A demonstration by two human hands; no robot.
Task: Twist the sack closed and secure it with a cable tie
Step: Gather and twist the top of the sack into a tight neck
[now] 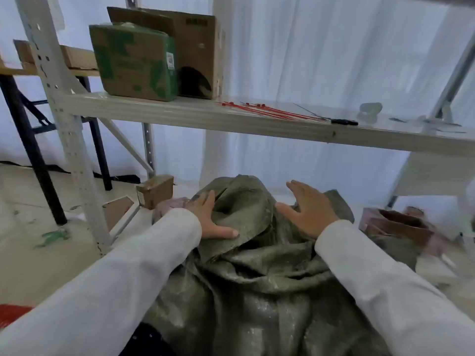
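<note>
A grey-green woven sack [257, 278] stands in front of me under a shelf, its loose top [241, 199] crumpled and folded over between my hands. My left hand [209, 219] rests flat on the left side of the sack top, thumb stretched across the fabric. On the right side my right hand [307, 209] lies with straight, spread fingers. Neither hand grips the fabric. Several red cable ties [267, 110] lie on the white shelf [180, 114] above the sack, out of both hands.
Two cardboard boxes [156, 55] stand on the shelf's left part. A black tool [343, 122] lies right of the ties. A small box [155, 190] sits on the floor by the white upright [66, 129]. An open brown box [401, 223] is at the right.
</note>
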